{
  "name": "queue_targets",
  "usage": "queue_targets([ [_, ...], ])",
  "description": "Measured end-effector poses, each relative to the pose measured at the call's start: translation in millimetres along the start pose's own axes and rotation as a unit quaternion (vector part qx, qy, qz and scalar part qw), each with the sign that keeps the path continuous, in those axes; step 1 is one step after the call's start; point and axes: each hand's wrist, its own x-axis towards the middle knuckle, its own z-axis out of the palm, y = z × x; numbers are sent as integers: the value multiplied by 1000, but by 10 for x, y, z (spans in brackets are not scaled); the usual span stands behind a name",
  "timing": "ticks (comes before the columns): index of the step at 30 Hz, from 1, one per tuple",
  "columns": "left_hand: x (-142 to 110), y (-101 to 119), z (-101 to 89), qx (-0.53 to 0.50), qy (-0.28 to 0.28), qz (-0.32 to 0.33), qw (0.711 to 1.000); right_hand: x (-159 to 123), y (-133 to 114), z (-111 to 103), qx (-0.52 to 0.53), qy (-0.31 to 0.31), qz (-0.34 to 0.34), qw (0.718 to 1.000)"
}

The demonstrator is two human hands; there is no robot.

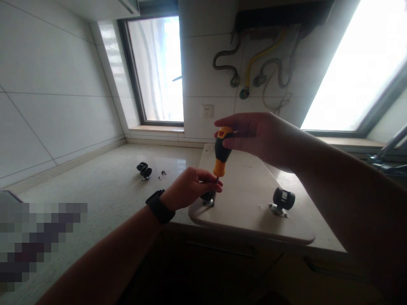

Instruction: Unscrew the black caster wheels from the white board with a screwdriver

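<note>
A yellow and black screwdriver (223, 150) stands nearly upright, tip down, over the near left corner of a pale rounded board (241, 186). The fingers of my right hand (251, 133) are around the top of its handle. My left hand (193, 186), with a black watch (160, 206) on its wrist, pinches at the metal shaft lower down. Under those fingers sits a caster wheel (208, 198) with a metal plate, partly hidden. Another black caster (284, 199) stands on the board's near right corner, wheel up on its plate.
Two loose black casters (144, 170) and several small screws (163, 173) lie on the pale countertop (127, 203) to the left. Drawers with handles (222, 248) are below the counter edge. Hoses (254, 59) and a wall socket (207, 111) are behind, and a faucet (388, 159) is at right.
</note>
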Motion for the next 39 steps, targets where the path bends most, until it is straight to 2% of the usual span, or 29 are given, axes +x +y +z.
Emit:
queue_targets([
  [5, 8, -8, 29, 26, 30, 3, 999, -5, 40, 14, 22, -14, -12, 1000],
  [9, 12, -2, 37, 74, 56, 16, 996, -4, 40, 73, -29, -4, -11, 1000],
  [14, 12, 0, 60, 84, 77, 25, 993, 12, 13, 96, -80, 34, -11, 996],
  [17, 15, -18, 78, 74, 82, 4, 994, 23, 19, 73, -66, 46, 0, 997],
  [22, 23, -76, 110, 57, 94, -5, 994, 22, 39, 53, -2, 0, -14, 1000],
  [25, 24, -96, 132, 54, 96, 2, 994, 11, 49, 83, -33, -9, -6, 999],
  [29, 17, -69, 116, 80, 101, 10, 992, 9, 85, 120, -85, 21, -22, 996],
  [31, 9, -32, 71, 76, 75, 22, 994, 13, 105, 124, -84, 29, -28, 996],
  [36, -11, 51, -50, 24, -81, 20, 996, 28, 124, 102, -45, 24, -20, 999],
  [39, -10, 37, -48, 23, -74, 5, 997, 33, 129, 74, -23, -1, -37, 999],
])
